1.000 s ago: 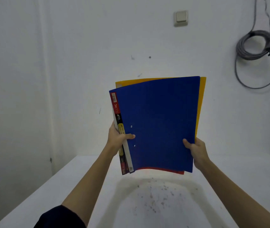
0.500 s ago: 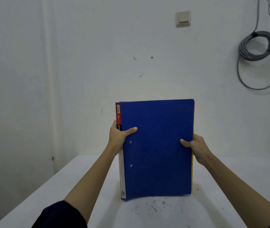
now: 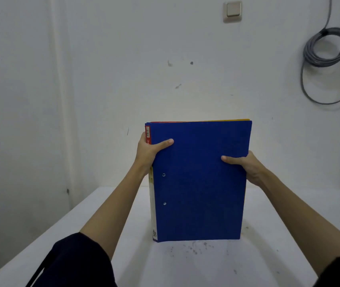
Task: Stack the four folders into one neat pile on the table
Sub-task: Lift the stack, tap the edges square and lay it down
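Note:
A bundle of folders [image 3: 200,183] stands upright on its bottom edge on the white table [image 3: 185,264], blue cover facing me. Thin red and yellow edges of other folders show along its top, and a labelled spine runs down the left side. My left hand [image 3: 149,153] grips the upper left edge, thumb across the blue cover. My right hand [image 3: 245,165] grips the right edge, thumb on the cover. The folders behind the blue one are mostly hidden.
Dark specks mark the table in front of the folders. A white wall stands just behind the table, with a light switch [image 3: 232,11] above and a coiled grey cable [image 3: 328,48] hanging at the upper right. The table's left edge runs diagonally toward me.
The folders came down from the air, where they were tilted and fanned, and now stand squared on the table. Both hands kept their grip on the sides.

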